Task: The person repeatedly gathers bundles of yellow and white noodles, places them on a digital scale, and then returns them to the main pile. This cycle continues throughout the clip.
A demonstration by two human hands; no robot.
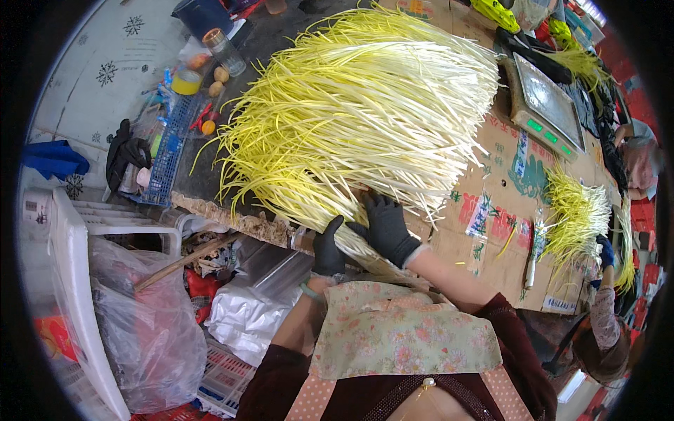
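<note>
A broad heap of yellow chives [358, 110], with yellow tips to the left and pale stems to the right, covers the table before me. At its near edge, my left hand [329, 246] in a dark glove is on a bundle of stems [353, 243], its thumb pointing up across them. My right hand [387, 226], also gloved, lies on the same bundle just to the right, its fingertips reaching into the stems. The undersides of both hands are hidden, so how firmly they grip does not show.
A digital scale [547, 105] stands at the right on cardboard [495, 194]. A smaller chive pile [576, 221] lies near a co-worker's gloved hand [606, 252]. A blue plastic basket [171, 152], a glass jar [225, 52] and tape [186, 82] are at the left. Plastic bags [147, 326] hang below the table edge.
</note>
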